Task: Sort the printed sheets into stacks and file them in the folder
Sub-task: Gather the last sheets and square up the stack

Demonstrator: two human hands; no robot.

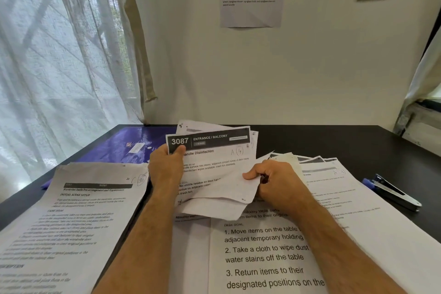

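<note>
- Risk: the held sheaf of sheets (214,169) is loose and crumpled; a weak pinch could likely let pages slide out and mix with the sorted stacks below; a hard tug could tear the worn corners.
- Risk: the left stack (71,222) overhangs the near-left table edge (358,141); a forearm brush could likely push it off.
- Left hand (167,169): fingers curled behind the sheaf, thumb pressed on the dark header reading 3087; firm grip at the top-left corner.
- Right hand (276,181): fingers curled, thumb and fingers pinching the sheaf's right edge.
- Sheaf: raised between both hands, centre of the table, above the near middle stack (262,253).
- Right stack (346,198): fanned, just right of the right hand.
- Purple folder (133,145): closed, far left, beyond the left hand, apart from it.
- Stapler (393,192): far right, well apart.
</note>
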